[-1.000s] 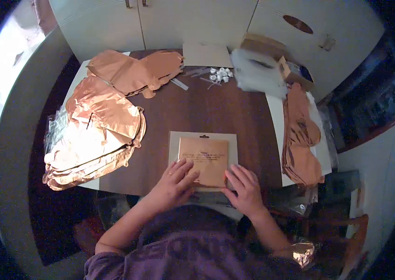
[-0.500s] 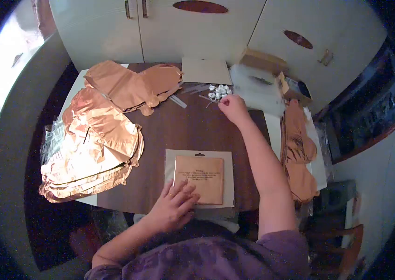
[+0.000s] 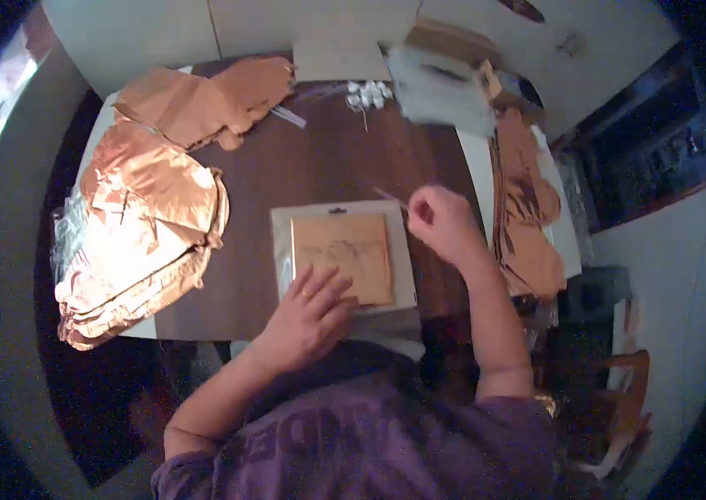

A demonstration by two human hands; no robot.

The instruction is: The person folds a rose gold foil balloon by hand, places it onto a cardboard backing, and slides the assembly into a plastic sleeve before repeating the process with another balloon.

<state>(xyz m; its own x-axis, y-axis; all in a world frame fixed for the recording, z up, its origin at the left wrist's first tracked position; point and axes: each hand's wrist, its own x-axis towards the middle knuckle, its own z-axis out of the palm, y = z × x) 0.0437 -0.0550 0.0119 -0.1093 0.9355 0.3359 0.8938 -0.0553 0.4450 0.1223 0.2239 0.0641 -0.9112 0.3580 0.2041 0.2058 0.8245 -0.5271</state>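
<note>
A dark brown wooden bench [image 3: 328, 167] with white side sections fills the middle of the frame. Shiny copper-coloured foil shapes [image 3: 153, 196] lie in a pile at left, touching a duller copper foil pile [image 3: 190, 104] at upper left. Small white rolls [image 3: 368, 95] cluster at upper centre, with clear flat strips [image 3: 289, 117] to their left. A blurred clear plastic bag [image 3: 440, 93] lies upper right, long copper foil pieces [image 3: 524, 200] at right, and a pale flat package with a copper-coloured square [image 3: 340, 237] at centre.
</note>
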